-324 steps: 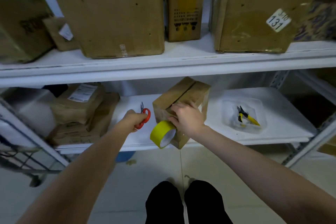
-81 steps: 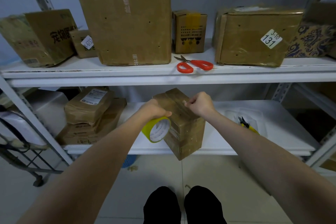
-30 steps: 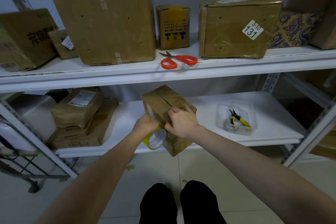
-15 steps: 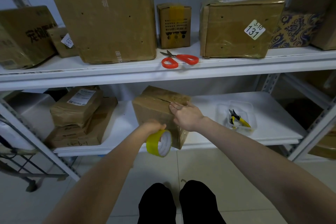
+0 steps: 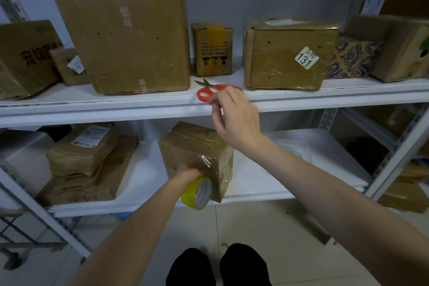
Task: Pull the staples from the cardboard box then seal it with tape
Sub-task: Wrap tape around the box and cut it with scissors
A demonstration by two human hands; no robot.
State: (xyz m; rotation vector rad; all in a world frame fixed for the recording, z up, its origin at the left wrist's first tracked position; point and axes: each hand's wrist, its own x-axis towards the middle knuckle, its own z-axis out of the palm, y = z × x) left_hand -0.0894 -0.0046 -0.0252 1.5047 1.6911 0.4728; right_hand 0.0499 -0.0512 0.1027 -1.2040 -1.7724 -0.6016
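One risk I log: left hand point(image 5: 186, 173) fingers grip the tape roll point(image 5: 200, 193), right hand point(image 5: 234, 123) fingers loose, empty by the scissors point(image 5: 203, 95), so the unbraced box point(image 5: 185, 144) may slide.

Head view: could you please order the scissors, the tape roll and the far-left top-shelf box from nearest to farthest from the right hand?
1. Scissors, on the top shelf, by the right hand's fingertips.
2. Tape roll, below, in the left hand.
3. Far-left box, at the top shelf's left end.
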